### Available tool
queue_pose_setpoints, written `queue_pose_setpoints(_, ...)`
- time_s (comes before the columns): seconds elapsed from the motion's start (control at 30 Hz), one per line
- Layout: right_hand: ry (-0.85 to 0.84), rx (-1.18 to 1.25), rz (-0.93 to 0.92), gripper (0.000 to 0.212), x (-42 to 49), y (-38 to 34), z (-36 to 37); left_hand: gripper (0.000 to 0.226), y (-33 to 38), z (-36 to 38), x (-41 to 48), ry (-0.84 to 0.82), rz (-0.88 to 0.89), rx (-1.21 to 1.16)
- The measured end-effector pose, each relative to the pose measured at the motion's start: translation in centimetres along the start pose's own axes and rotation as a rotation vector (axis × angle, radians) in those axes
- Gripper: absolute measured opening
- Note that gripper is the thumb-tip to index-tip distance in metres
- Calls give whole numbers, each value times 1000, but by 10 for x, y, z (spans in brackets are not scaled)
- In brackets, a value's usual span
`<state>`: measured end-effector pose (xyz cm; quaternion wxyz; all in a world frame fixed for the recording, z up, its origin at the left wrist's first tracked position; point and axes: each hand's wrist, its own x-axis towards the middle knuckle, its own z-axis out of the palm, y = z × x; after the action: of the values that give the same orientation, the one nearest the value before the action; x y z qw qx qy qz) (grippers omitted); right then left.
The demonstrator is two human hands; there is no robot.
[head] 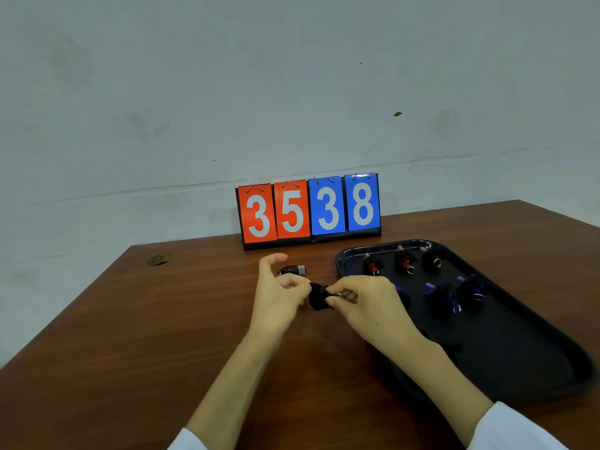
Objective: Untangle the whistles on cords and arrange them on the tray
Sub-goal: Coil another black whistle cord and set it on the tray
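Observation:
A bundled black cord (318,298) hangs between my two hands just above the wooden table. My left hand (281,295) pinches its left side, with the forefinger raised. My right hand (363,302) pinches its right side near a small metal ring; any whistle there is hidden. A black whistle (292,270) with a grey tip lies on the table behind my left hand. The black tray (519,352) at right holds three red whistles (404,262) in its far row and blue whistles (444,297) in the row nearer me, each with a wound black cord.
A flip scoreboard (308,211) reading 3538 stands at the table's far edge against the wall. A round hole (158,260) sits in the tabletop at far left. The table (146,336) spreads brown to the left and front.

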<state>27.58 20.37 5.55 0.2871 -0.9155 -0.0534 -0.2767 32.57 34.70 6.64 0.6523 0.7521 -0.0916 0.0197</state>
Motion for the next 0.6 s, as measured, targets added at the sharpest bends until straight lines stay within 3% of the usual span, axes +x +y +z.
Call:
queue_pose_setpoints(0.07,6,4,13,24,0,0,0,49,-2,-3,3,-62,-78,-115)
queue_pose_setpoints(0.2,43,-8,-14,20,-3,0,0,37,-8,-3,5,-135,-62,-89)
queue_pose_setpoints(0.3,94,-6,-46,17,-5,1,2,17,-8,-2,5,-129,37,26)
queue_pose_setpoints(0.6,66,-70,-59,18,-4,4,2,20,-10,-2,6,-203,273,406)
